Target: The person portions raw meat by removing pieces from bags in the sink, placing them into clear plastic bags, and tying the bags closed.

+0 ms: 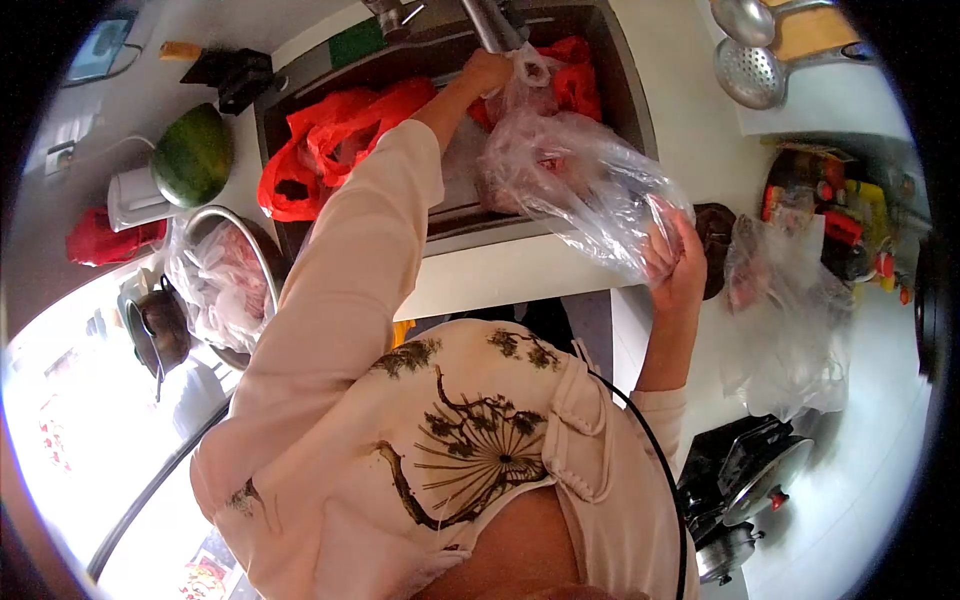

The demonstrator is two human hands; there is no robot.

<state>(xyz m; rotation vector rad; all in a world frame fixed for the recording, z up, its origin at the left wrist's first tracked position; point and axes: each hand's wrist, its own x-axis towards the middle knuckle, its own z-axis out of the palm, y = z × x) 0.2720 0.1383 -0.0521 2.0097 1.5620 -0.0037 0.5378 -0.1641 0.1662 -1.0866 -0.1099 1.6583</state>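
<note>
A clear plastic bag (575, 175) with pinkish-red contents stretches over the right part of the dark sink (632, 110). Just below the faucet, my left hand (487, 72) is closed at the gathered end of this bag; its fingertips are partly hidden. At the sink's near right corner, my right hand (680, 255) is closed on the loose, crinkled end of the same bag. Left of the bag, a red plastic bag (345, 130) lies in the sink, partly behind my left forearm. More red plastic (575, 80) shows at the back right of the sink.
The metal faucet (490, 25) reaches over the sink's back. To the left are a watermelon (193, 155) and a pot (268, 262) holding a bagged item. At right lie another clear bag (790, 330), condiment packages (855, 220) and a slotted ladle (750, 75). Cookware (725, 550) sits lower right.
</note>
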